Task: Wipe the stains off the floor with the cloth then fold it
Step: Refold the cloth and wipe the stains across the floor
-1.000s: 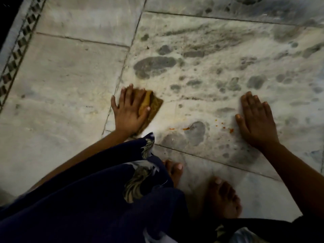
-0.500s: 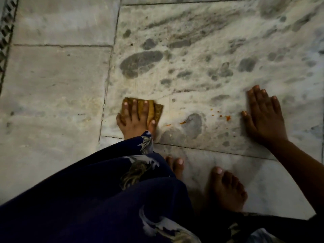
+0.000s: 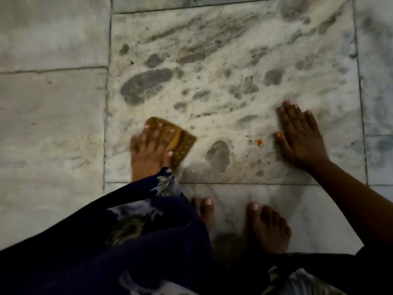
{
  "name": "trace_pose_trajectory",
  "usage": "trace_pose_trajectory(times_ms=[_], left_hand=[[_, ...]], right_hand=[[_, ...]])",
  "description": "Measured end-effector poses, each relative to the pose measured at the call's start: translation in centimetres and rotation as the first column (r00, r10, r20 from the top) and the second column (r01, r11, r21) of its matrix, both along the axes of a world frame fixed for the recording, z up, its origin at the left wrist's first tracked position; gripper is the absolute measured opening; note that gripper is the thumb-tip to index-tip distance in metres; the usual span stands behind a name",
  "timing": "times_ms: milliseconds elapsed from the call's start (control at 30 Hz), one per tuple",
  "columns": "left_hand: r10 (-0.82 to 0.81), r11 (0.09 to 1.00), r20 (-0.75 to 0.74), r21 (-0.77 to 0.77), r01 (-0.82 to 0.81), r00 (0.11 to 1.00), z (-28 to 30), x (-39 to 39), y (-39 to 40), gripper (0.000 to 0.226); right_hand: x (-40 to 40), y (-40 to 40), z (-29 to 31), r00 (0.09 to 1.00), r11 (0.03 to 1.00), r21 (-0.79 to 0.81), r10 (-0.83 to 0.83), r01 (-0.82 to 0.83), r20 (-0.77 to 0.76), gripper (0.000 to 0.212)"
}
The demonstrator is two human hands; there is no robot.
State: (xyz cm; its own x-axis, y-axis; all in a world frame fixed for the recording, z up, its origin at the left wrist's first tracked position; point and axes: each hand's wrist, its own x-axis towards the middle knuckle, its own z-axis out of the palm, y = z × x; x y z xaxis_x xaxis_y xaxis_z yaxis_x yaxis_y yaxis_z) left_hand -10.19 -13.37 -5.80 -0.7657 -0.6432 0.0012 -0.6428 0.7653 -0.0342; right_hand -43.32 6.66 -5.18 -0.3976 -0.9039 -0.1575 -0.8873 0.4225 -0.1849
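The left hand [image 3: 150,151] presses flat, fingers straight, on the yellow cloth [image 3: 180,143] lying on the marble floor [image 3: 53,124]. The right hand [image 3: 299,135] lies spread and empty on the floor, with orange stains [image 3: 256,142] between it and the cloth.

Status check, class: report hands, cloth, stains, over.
Left hand flat on cloth. Right hand flat on floor. Orange stains between them, unwiped.

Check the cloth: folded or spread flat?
Folded: the cloth shows a doubled edge layer beside the fingers of the left hand pressing it.
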Motion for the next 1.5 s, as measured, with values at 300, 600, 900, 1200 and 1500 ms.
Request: trace_pose_trajectory(times_ms=[300, 600, 900, 1200, 1500], left_hand=[[-0.037, 0.991, 0.005, 0.128, 0.036, 0.999, 1.5, -11.1, 5.4, 0.056], [-0.338, 0.906, 0.037, 0.284, 0.315, 0.940, 2.8, -26.4, 3.6, 0.051], [-0.512, 0.844, -0.040, 0.163, 0.511, 0.858, 1.7, -12.0, 3.5, 0.049], [-0.229, 0.952, 0.013, 0.212, 0.221, 0.973, 1.9, -21.1, -0.9, 0.053], [-0.630, 0.759, -0.055, 0.163, 0.630, 0.774, 1.4, -11.2, 7.3, 0.044]], right_hand=[[-0.6, 3.9, 0.6, 0.979, 0.979, 0.003, -0.205, 0.205, -0.014, 0.067], [-1.9, 4.8, 1.0, 0.978, 0.977, 0.057, -0.208, 0.207, -0.001, 0.065], [0.2, 1.5, 0.0, 0.957, 0.955, -0.059, -0.288, 0.290, 0.046, 0.063], [-0.2, 1.6, -0.3, 0.959, 0.954, -0.091, -0.282, 0.284, 0.039, 0.063], [-0.1, 1.7, -0.4, 0.958, 0.954, -0.093, -0.282, 0.285, 0.044, 0.063]])
